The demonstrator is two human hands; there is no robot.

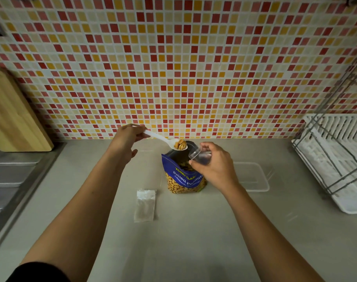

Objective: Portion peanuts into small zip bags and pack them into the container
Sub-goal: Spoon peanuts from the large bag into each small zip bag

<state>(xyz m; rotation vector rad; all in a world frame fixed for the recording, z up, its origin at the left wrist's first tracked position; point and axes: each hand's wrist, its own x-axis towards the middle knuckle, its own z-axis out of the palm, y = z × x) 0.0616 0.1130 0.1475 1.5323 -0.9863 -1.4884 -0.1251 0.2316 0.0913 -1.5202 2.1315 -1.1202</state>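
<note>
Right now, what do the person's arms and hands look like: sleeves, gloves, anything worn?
The left hand and right hand are bare: no gloves, rings or watch visible. Forearms are uncovered; a black sleeve shows at the left upper arm only.

The person's left arm [88,200] wears a plain black fabric sleeve [41,271], seen only in the bottom left corner, its hem curving across the arm. From that hem onward the forearm is bare. The right arm [265,220] is bare up to the picture's lower edge.
</note>
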